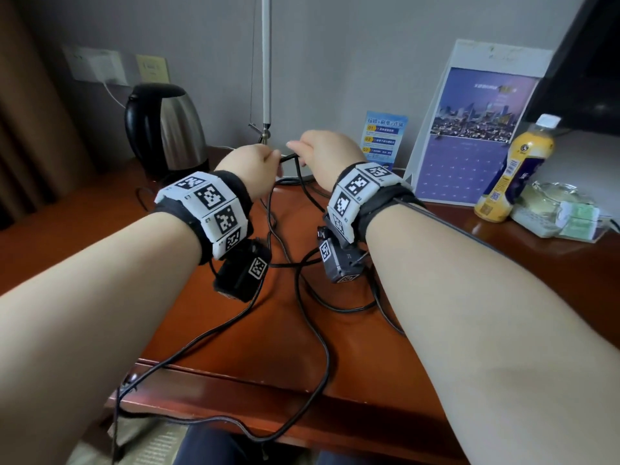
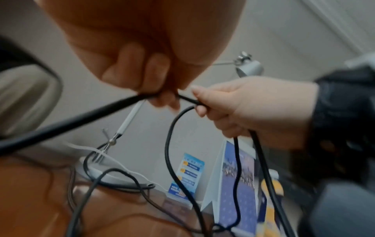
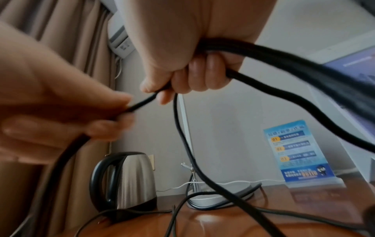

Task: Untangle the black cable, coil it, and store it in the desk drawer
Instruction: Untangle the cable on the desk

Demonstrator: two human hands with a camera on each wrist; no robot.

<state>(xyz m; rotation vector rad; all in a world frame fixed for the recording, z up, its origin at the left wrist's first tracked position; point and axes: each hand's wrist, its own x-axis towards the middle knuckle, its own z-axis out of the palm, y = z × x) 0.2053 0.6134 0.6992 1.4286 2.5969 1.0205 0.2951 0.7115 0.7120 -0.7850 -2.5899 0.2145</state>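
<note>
The black cable (image 1: 315, 333) lies in loose crossing loops on the red-brown desk (image 1: 255, 347), and one loop hangs over the front edge. Both hands are raised above the desk's back half, close together. My left hand (image 1: 250, 166) pinches a strand (image 2: 85, 115) between thumb and fingers. My right hand (image 1: 323, 152) has its fingers curled round several gathered strands (image 3: 253, 64), and the cable (image 2: 188, 100) runs short and taut between the two hands. In the right wrist view the left hand (image 3: 67, 115) is blurred. The drawer front (image 1: 208, 401) sits under the desk's front edge, shut.
A steel kettle (image 1: 167, 129) stands back left. A lamp base with a white pole (image 1: 265, 95) is behind the hands. A blue card (image 1: 384, 137), a calendar (image 1: 469, 135), a yellow bottle (image 1: 513, 172) and packets (image 1: 563, 216) stand to the right.
</note>
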